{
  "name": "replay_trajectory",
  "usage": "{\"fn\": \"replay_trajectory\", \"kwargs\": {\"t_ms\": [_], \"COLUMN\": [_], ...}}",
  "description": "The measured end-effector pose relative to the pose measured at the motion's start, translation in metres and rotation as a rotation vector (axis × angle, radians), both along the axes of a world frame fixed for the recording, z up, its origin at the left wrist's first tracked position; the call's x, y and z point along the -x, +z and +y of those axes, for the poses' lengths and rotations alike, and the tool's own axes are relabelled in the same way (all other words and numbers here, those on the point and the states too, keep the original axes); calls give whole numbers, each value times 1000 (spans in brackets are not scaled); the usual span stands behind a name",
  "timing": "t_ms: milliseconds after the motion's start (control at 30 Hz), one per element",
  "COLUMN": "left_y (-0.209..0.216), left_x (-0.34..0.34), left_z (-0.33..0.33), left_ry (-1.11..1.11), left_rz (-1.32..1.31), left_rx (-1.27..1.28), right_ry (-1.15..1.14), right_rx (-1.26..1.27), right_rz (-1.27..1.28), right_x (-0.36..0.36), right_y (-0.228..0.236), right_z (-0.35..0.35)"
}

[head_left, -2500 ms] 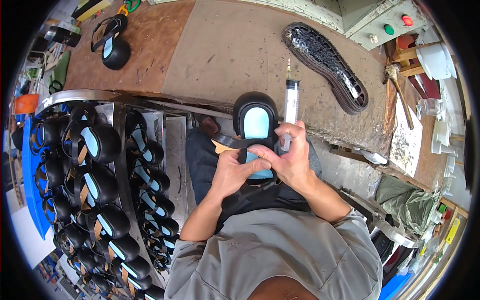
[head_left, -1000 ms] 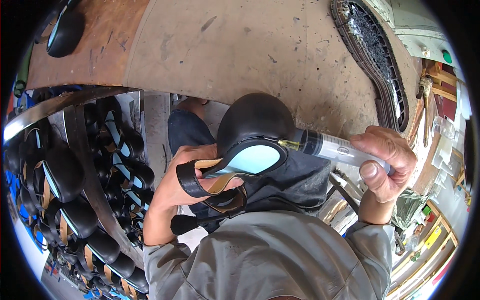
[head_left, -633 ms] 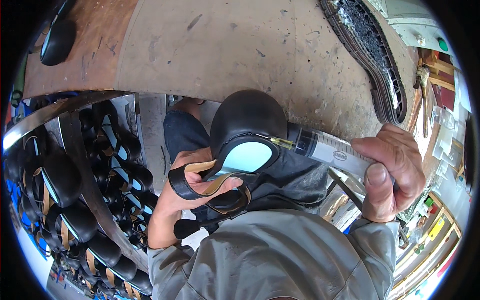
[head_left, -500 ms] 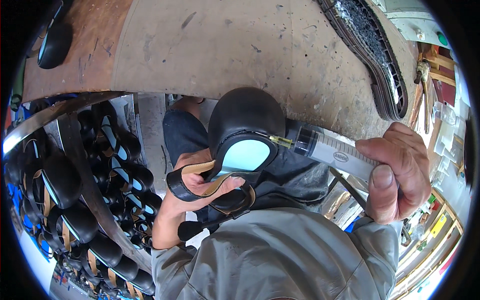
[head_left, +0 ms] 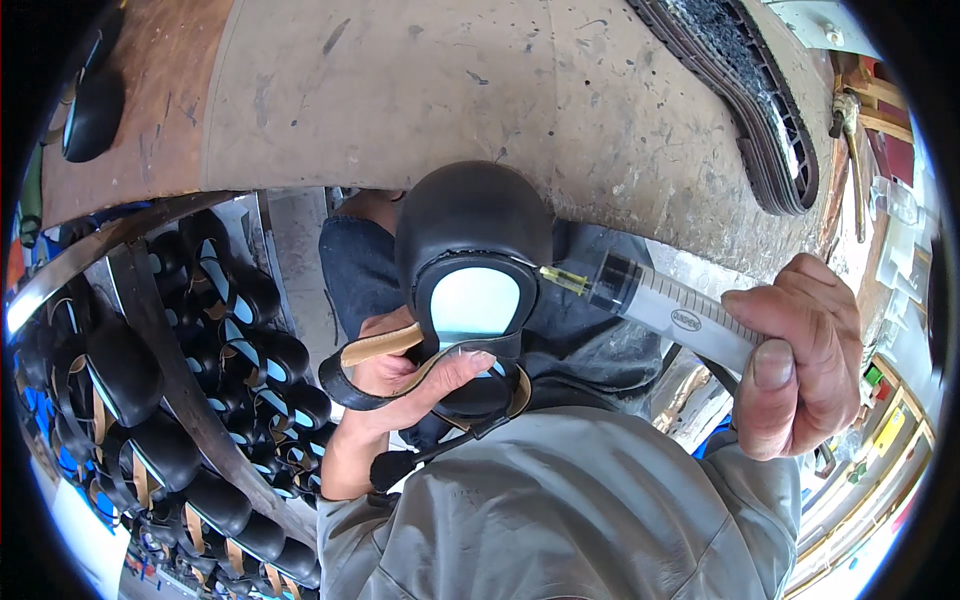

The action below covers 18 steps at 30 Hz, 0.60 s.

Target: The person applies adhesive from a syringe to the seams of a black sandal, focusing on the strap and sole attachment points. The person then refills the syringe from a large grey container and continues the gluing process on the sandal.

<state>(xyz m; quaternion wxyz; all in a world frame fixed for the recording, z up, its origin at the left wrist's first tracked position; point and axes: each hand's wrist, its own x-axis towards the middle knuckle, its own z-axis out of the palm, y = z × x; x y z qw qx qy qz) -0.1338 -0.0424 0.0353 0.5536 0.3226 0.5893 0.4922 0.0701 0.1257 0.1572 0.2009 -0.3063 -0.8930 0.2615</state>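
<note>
Left hand: closed around the middle of a black shoe (head_left: 475, 210), thumb (head_left: 462, 370) laid over near the strap; the fingers beneath are mostly hidden.
Right hand: the hand (head_left: 800, 360) is curled, thumb and forefinger pinching the rear of a clear syringe (head_left: 680, 312); it does not touch the shoe.
Shoe: held above the person's lap, just off the edge of the workbench (head_left: 400, 100), rounded toe toward the bench, light blue insole (head_left: 475, 300) facing up.
Strap: a black band with a tan lining (head_left: 380, 345) loops out at the left hand.
Needle: the yellow hub (head_left: 565, 280) points left, its needle reaching the shoe's rim beside the insole; whether the tip enters the seam is too small to tell.
Bench: a dark outsole (head_left: 770, 130) lies at the right, another black shoe (head_left: 95, 115) at the far left.
Since the earliest frame: the syringe stood upright then, and the right hand gripped the shoe too; now it is apart.
Since the latest earlier frame: the insole shows more squarely.
</note>
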Motion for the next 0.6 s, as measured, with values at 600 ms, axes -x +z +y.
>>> {"fn": "replay_trajectory", "kwargs": {"t_ms": [600], "left_y": [9], "left_x": [-35], "left_z": [-2], "left_ry": [195], "left_rz": [-239], "left_rx": [92], "right_ry": [91], "right_rx": [-169], "right_rz": [173], "right_x": [-16], "right_y": [-22], "right_z": [-5]}}
